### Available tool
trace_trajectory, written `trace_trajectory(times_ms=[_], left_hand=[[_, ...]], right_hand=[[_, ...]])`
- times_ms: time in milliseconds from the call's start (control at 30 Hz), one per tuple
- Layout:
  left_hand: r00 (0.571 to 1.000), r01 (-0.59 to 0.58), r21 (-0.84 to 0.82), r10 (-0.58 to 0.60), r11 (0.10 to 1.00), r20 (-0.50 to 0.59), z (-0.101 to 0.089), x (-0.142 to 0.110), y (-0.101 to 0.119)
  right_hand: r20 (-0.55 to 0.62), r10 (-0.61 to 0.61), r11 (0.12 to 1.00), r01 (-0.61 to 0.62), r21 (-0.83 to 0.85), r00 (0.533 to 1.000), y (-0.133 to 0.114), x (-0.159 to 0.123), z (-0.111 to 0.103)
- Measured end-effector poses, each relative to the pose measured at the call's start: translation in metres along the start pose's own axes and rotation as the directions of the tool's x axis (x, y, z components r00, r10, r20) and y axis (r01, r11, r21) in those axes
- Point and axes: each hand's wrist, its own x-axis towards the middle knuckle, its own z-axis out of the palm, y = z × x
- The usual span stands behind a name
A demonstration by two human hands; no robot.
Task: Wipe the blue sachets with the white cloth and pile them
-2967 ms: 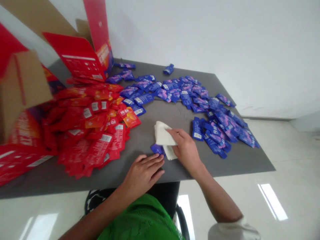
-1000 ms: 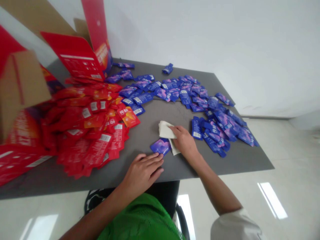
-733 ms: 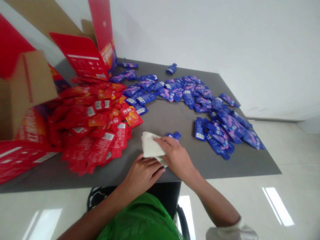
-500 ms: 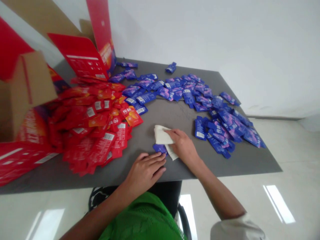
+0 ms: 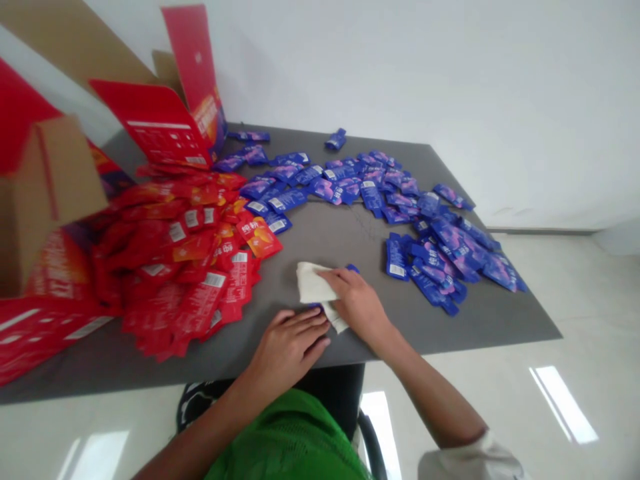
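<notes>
A folded cream-white cloth [image 5: 314,284] is pinched in my right hand [image 5: 361,303] and lies over a small blue sachet [image 5: 353,269]. Most of that sachet is hidden; a blue corner shows beyond my right knuckles and a sliver near my left fingertips. My left hand [image 5: 291,343] rests flat on the table's near part, fingers stretched out, the tips touching the sachet's near left end and lying close to the cloth.
Left of my hands is a heap of red sachets [image 5: 185,260]. Many blue sachets [image 5: 345,180] lie in an arc at the back and right of the grey table [image 5: 325,233]. Open red cartons [image 5: 150,120] stand at the left, and a white wall [image 5: 400,73] rises behind.
My right hand has shifted the cloth slightly left and toward me, over more of the sachet. A blue corner now shows past the knuckles. My left hand stays nearly in place.
</notes>
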Motion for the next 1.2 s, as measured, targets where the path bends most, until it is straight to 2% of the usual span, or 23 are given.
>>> trace_trajectory(times_ms=[100, 167, 233, 300, 400, 500, 567, 633, 700, 767, 867, 967, 1067, 1200], left_hand=[[1.000, -0.017, 0.011, 0.017, 1.000, -0.019, -0.001, 0.000, 0.001], [0.999, -0.022, 0.014, 0.023, 1.000, -0.026, -0.003, 0.002, 0.003], [0.999, -0.025, 0.009, 0.026, 1.000, -0.024, -0.007, 0.005, 0.003], [0.999, -0.013, 0.009, 0.013, 1.000, -0.033, -0.012, 0.013, 0.002], [0.994, 0.045, 0.059, -0.039, 0.997, -0.105, -0.017, 0.030, -0.002], [0.979, 0.132, 0.182, -0.099, 0.974, -0.180, -0.015, 0.048, -0.007], [0.975, 0.173, 0.263, -0.127, 0.949, -0.184, -0.010, 0.057, -0.009], [0.979, 0.186, 0.318, -0.148, 0.930, -0.140, -0.005, 0.065, -0.010], [0.982, 0.188, 0.348, -0.173, 0.918, -0.076, -0.001, 0.072, -0.011], [0.980, 0.193, 0.337, -0.198, 0.921, -0.020, 0.000, 0.080, -0.015], [0.970, 0.220, 0.198, -0.235, 0.955, 0.055, -0.002, 0.092, -0.021], [0.934, 0.295, 0.040, -0.297, 0.955, 0.196, -0.007, 0.104, -0.023], [0.889, 0.362, -0.086, -0.317, 0.928, 0.331, -0.012, 0.117, -0.017], [0.910, 0.376, -0.280, -0.294, 0.883, 0.293, -0.008, 0.142, -0.003]], right_hand=[[-0.077, 0.101, 0.994, -0.104, -0.038, 0.992, 0.035, 0.008, -0.015], [-0.147, 0.127, 0.991, -0.131, -0.020, 0.981, 0.048, 0.006, -0.026], [-0.256, 0.135, 0.990, -0.124, 0.061, 0.957, 0.050, -0.005, -0.034], [-0.382, 0.145, 0.983, -0.088, 0.164, 0.913, 0.044, -0.023, -0.037], [-0.493, 0.190, 0.957, -0.049, 0.285, 0.849, 0.033, -0.054, -0.032], [-0.510, 0.275, 0.917, -0.063, 0.394, 0.815, 0.031, -0.082, -0.019], [-0.510, 0.326, 0.888, -0.073, 0.453, 0.796, 0.034, -0.095, -0.010], [-0.510, 0.347, 0.867, -0.062, 0.495, 0.787, 0.039, -0.104, -0.004], [-0.496, 0.337, 0.851, -0.033, 0.525, 0.800, 0.043, -0.110, -0.001], [-0.467, 0.299, 0.835, 0.009, 0.551, 0.832, 0.045, -0.113, -0.002], [-0.399, 0.205, 0.791, 0.089, 0.606, 0.894, 0.046, -0.115, -0.008], [-0.337, 0.152, 0.731, 0.124, 0.671, 0.929, 0.046, -0.116, -0.014], [-0.306, 0.131, 0.688, 0.136, 0.713, 0.943, 0.045, -0.117, -0.019], [-0.283, 0.070, 0.643, 0.174, 0.746, 0.957, 0.045, -0.121, -0.023]])
